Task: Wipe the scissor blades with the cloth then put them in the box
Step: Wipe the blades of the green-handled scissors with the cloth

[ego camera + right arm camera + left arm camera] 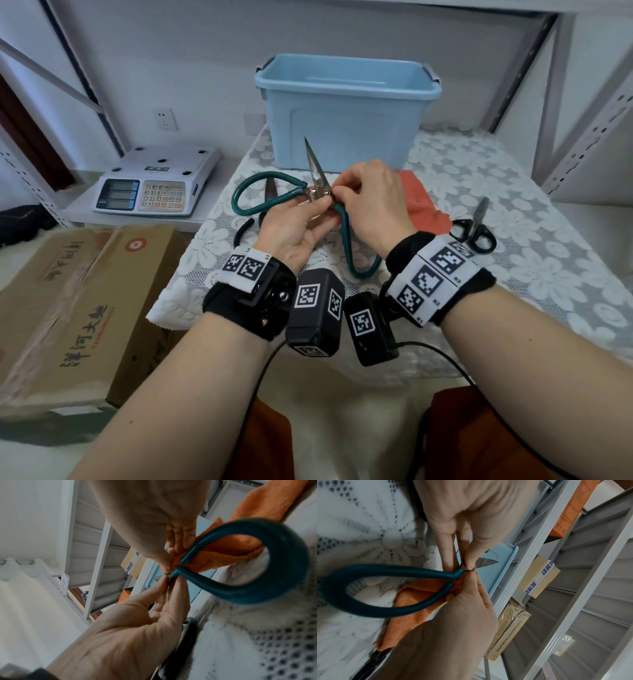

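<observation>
Large scissors with teal loop handles [346, 236] are held above the lace-covered table, blades [313, 163] pointing up toward the blue box [342, 130]. My left hand [323, 213], palm up, pinches them at the pivot. My right hand [342, 192] pinches a fold of the orange cloth [424, 205] against the pivot from the other side. In the left wrist view the blade tip [488, 561] pokes out past my left hand's fingertips [469, 565], and the cloth [412, 608] hangs under the handle [368, 609]. The right wrist view shows the cloth [231, 553] bunched through a handle loop [283, 574].
Small black-handled scissors [474, 230] lie on the table to the right. Another dark-handled pair [244, 229] lies partly hidden under my left hand. A weighing scale [157, 181] sits on a low shelf at left, with a cardboard carton [68, 308] below it. Metal shelving frames both sides.
</observation>
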